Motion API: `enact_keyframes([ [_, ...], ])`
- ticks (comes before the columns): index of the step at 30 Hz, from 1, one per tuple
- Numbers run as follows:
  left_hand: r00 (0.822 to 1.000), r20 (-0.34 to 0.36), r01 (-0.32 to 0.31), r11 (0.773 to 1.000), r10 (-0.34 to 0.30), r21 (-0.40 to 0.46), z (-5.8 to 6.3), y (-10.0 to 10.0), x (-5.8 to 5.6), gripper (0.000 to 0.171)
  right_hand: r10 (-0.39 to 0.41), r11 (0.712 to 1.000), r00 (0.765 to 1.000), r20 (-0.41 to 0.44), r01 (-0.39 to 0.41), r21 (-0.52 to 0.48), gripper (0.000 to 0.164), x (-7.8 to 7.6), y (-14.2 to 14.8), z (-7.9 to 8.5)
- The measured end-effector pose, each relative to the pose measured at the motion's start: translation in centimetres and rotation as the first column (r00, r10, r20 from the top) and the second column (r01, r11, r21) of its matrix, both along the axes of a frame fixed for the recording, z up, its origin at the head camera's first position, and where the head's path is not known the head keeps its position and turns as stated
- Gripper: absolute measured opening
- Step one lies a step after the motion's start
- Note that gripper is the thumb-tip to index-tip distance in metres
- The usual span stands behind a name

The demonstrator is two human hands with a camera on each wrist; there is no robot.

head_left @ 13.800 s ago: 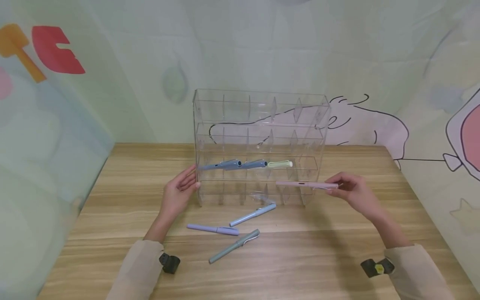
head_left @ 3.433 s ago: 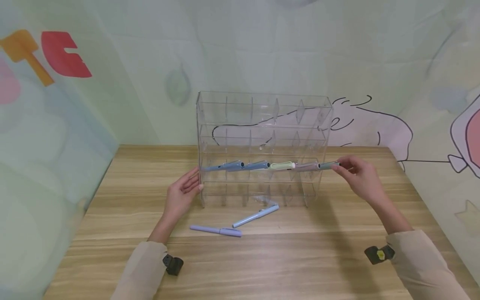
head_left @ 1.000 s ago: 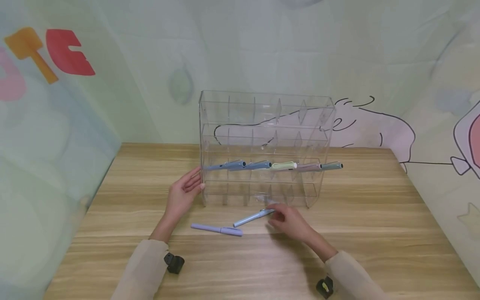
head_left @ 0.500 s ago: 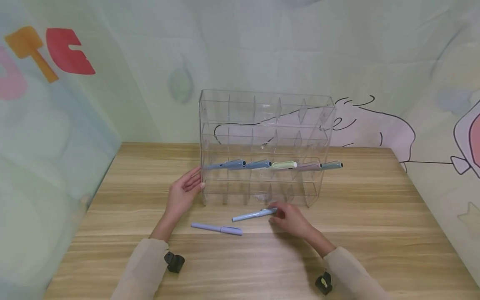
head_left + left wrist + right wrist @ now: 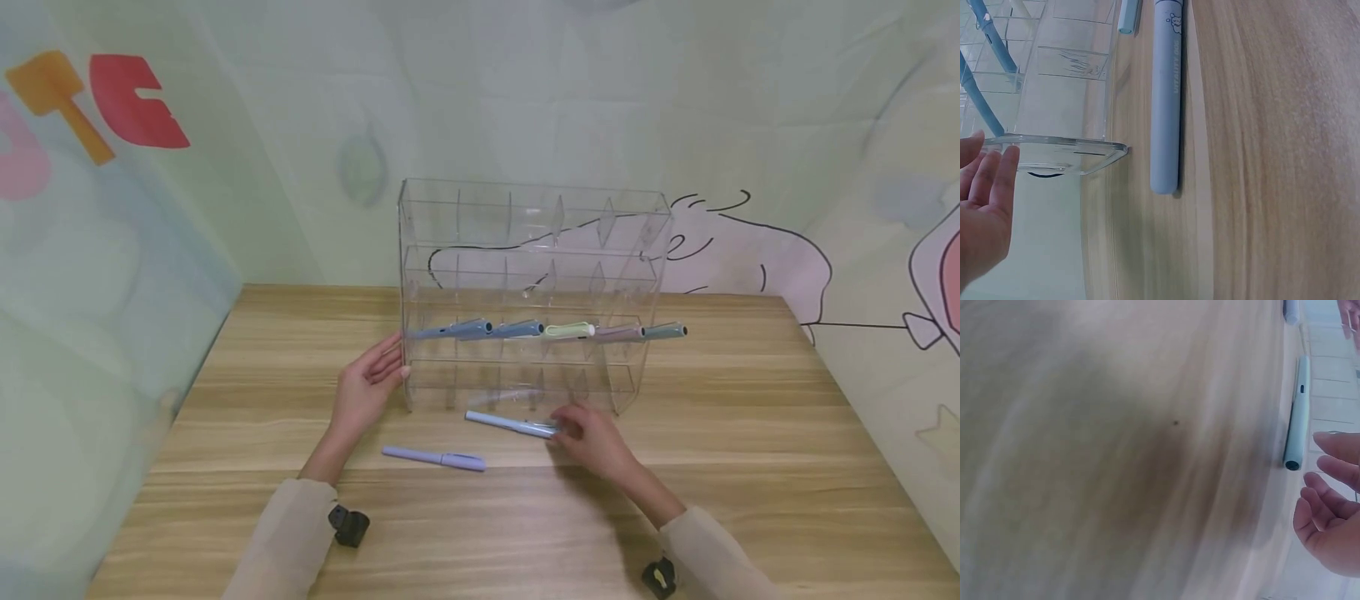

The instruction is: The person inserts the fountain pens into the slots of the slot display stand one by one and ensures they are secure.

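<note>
My left hand rests against the left side of a clear acrylic rack, fingertips on its side panel. In the left wrist view its fingers lie on the panel's outer face. My right hand is at the capped end of a light blue pen lying before the rack. The right wrist view shows the right fingers loosely bent beside that pen, which is not between them. A lavender pen lies nearer me on the table.
The rack's third tier holds blue pens, a pale green pen, a mauve pen and a grey-green pen, caps facing right. Wooden table runs under everything, with a printed cloth behind.
The right hand earlier put the mauve and grey-green pens into the rack, then came down to the light blue pen. That pen has since swung round, its left end farther back. The left hand stays.
</note>
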State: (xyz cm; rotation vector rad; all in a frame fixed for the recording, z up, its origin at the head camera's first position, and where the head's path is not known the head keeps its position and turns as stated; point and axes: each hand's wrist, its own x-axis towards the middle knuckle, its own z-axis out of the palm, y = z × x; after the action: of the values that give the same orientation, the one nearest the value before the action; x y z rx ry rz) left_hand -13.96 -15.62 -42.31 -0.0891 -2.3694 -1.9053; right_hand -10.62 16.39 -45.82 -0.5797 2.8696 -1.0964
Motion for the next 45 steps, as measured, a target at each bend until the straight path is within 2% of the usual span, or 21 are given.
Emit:
enact_keyframes([
  [5, 1.0, -0.002, 0.004, 1.0, -0.004, 0.014, 0.0, 0.0, 0.0, 0.048, 0.017, 1.0, 1.0, 0.015, -0.016, -0.008, 0.027, 0.0, 0.0, -0.5],
  [15, 1.0, 0.003, -0.001, 1.0, 0.001, 0.003, 0.2, 0.0, 0.1, 0.048, 0.048, 0.999, 0.997, 0.052, -0.049, 0.019, 0.016, -0.1, -0.2, -1.0],
  [22, 1.0, 0.014, -0.002, 1.0, 0.002, 0.005, 0.2, 0.1, 0.1, 0.049, 0.054, 0.998, 0.997, 0.058, -0.055, 0.018, 0.015, 0.0, -0.1, -0.9],
  [28, 1.0, 0.019, -0.004, 1.0, 0.003, 0.004, 0.2, 0.1, 0.1, 0.049, 0.053, 0.999, 0.994, 0.097, -0.052, -0.015, 0.016, 0.2, 0.4, -0.6],
  [33, 1.0, 0.009, -0.002, 1.0, 0.002, 0.001, 0.1, 0.0, 0.1, 0.049, 0.068, 0.995, 0.989, 0.129, -0.058, -0.081, 0.014, 0.2, 0.9, 0.1],
  [39, 1.0, 0.01, 0.002, 1.0, -0.002, 0.002, 0.1, 0.0, 0.1, 0.049, 0.106, 0.991, 0.982, 0.156, -0.09, -0.103, 0.011, 0.1, 1.4, 1.8],
  [45, 1.0, 0.018, 0.0, 1.0, 0.001, -0.01, 0.2, 0.0, 0.1, 0.048, 0.143, 0.984, 0.984, 0.107, -0.131, -0.118, 0.013, -0.2, 1.5, 3.4],
])
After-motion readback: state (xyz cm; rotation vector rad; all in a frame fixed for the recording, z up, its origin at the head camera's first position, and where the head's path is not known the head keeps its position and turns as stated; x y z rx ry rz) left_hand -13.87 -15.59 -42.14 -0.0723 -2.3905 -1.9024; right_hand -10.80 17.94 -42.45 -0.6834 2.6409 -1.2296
